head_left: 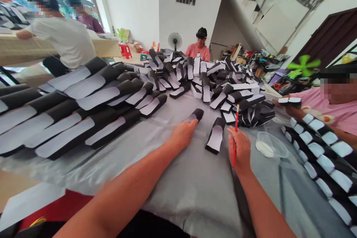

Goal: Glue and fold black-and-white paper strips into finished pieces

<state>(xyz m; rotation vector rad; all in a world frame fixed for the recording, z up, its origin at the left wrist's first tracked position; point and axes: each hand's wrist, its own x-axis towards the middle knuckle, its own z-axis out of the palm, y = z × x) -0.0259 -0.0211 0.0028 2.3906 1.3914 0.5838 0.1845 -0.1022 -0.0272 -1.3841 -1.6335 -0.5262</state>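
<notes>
My left hand [182,133] is closed on a black-and-white folded paper piece [197,114], which lies low over the grey table covering. Upright in my right hand [240,147] is a thin red pencil [237,126] with a pale tip pointing up; its fingers are closed round it. Between my two hands, a second folded paper piece [216,135] rests on the cover, its white face up and black end away from me. To the right of my right hand sits a clear plastic bowl [281,145] with some white stuff in it.
Rows of black-and-white pieces [80,126] are stacked on the left. A loose heap of them [203,76] fills the far side. More stand in rows [320,156] at the right, beside a co-worker in pink [343,108]. Another person [198,50] sits behind the heap.
</notes>
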